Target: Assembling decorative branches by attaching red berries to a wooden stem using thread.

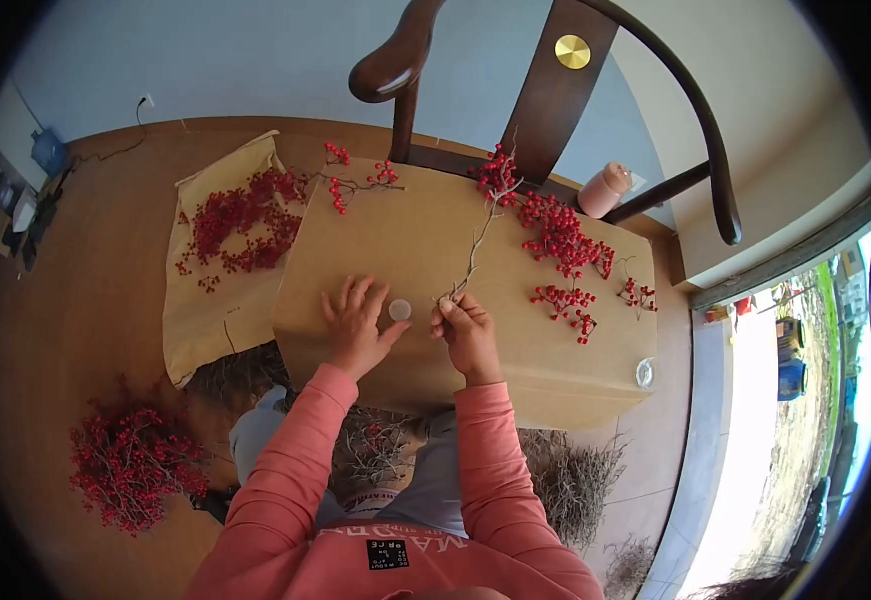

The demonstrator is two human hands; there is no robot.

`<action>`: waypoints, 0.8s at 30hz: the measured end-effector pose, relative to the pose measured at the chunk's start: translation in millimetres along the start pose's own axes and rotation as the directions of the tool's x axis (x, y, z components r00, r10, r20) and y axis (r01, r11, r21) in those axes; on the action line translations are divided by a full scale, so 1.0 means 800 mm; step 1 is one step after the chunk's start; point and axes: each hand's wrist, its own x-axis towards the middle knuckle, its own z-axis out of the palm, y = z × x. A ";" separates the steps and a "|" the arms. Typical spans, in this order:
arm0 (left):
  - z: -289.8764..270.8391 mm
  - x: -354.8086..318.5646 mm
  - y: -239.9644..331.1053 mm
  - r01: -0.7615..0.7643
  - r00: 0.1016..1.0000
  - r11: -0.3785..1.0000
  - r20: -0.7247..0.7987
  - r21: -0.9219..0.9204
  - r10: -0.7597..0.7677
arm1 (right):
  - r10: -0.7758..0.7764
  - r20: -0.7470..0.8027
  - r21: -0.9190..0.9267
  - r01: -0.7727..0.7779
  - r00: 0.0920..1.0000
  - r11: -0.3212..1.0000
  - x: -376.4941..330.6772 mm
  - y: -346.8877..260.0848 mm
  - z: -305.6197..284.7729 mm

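A thin grey berry twig (475,243) is pinched in the right hand (467,335) at frame centre. The left hand (358,325) is spread flat on the brown kraft-paper sheet (515,360), beside a small round translucent cap (399,309). A pink cylindrical container (603,190) is located upper right; its contents cannot be told.

Right hand (467,335) pinches a berry twig (515,205) by its stem; left hand (357,325) rests open on the paper-covered table (515,350) beside a small white cap (400,310).
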 end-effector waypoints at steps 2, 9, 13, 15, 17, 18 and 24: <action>-0.006 -0.004 -0.001 -0.003 1.000 0.999 -0.002 0.037 0.003 | -0.018 -0.008 0.130 0.019 1.000 0.991 -0.009 -0.003 0.003; -0.017 -0.005 0.004 -0.081 0.997 0.987 0.019 0.137 0.079 | -0.099 -0.074 0.256 0.115 0.992 0.960 -0.009 -0.005 -0.018; -0.019 -0.006 0.009 -0.083 0.997 0.991 0.000 0.106 0.083 | -0.083 -0.089 0.180 0.098 0.993 0.979 -0.008 -0.011 -0.029; -0.022 -0.007 0.008 -0.090 0.996 0.991 -0.005 0.097 0.091 | -0.082 -0.097 0.158 0.097 0.992 0.983 -0.008 -0.016 -0.031; -0.027 -0.008 0.003 -0.098 0.992 0.990 -0.074 0.099 0.106 | -0.112 -0.115 0.149 0.128 0.987 0.981 -0.011 -0.023 -0.032; -0.029 -0.007 0.003 -0.103 0.988 0.990 -0.107 0.098 0.114 | -0.127 -0.126 0.142 0.144 0.984 0.979 -0.012 -0.026 -0.034; -0.054 0.044 0.064 -0.305 0.950 0.940 -0.112 -0.152 0.290 | -0.177 -0.120 0.097 0.189 0.977 0.977 -0.019 -0.039 -0.064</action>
